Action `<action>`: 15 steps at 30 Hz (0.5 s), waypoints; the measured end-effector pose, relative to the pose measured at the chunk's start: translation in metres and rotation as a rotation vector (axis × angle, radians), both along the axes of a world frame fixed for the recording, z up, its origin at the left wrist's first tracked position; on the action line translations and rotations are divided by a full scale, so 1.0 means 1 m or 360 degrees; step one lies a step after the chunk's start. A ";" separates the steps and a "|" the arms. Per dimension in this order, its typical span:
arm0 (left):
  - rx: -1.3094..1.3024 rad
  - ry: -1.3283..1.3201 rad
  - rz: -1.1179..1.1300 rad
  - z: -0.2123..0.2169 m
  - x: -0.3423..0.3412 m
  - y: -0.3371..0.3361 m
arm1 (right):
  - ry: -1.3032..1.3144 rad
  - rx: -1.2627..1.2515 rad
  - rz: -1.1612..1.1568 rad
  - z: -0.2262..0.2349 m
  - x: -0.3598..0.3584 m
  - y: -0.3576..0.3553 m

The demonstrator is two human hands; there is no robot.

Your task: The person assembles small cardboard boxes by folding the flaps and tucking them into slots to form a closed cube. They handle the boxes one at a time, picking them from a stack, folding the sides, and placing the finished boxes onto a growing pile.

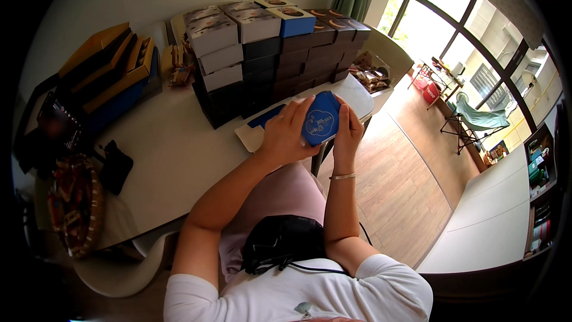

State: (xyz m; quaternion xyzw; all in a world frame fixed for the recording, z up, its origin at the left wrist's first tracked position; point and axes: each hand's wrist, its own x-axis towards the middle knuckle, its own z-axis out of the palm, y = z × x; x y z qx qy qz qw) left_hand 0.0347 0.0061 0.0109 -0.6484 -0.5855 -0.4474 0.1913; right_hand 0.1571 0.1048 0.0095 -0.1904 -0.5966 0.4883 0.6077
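A blue cardboard box (322,120) with a pale line drawing on its face is held up in front of me, beyond the table's near edge. My left hand (287,134) grips its left side, with the fingers bent over the top corner. Around the right edge closes my right hand (348,130), thumb near the upper corner. Just left of my left hand, a blue and beige cardboard piece (249,136) lies at the table edge, partly covered by that hand. The underside of the held box is hidden.
Stacked white, black and brown boxes (262,53) fill the far side of the white table (161,161). Open yellow-lined cartons (113,65) lean at the left. A woven basket (74,206) and a black pouch (115,166) sit nearer. Wrapped packets (373,77) stand at the right.
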 end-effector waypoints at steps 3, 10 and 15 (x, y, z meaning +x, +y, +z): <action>-0.0033 0.0026 -0.0022 0.002 -0.003 0.000 | -0.0120 0.0148 -0.0061 -0.001 0.002 0.001; -0.0274 -0.0122 -0.0167 0.009 -0.012 -0.003 | -0.0318 0.0321 0.0039 -0.002 0.009 0.009; -0.0343 -0.0200 -0.0194 0.008 -0.014 -0.003 | -0.0343 0.0285 0.0137 0.001 0.009 0.007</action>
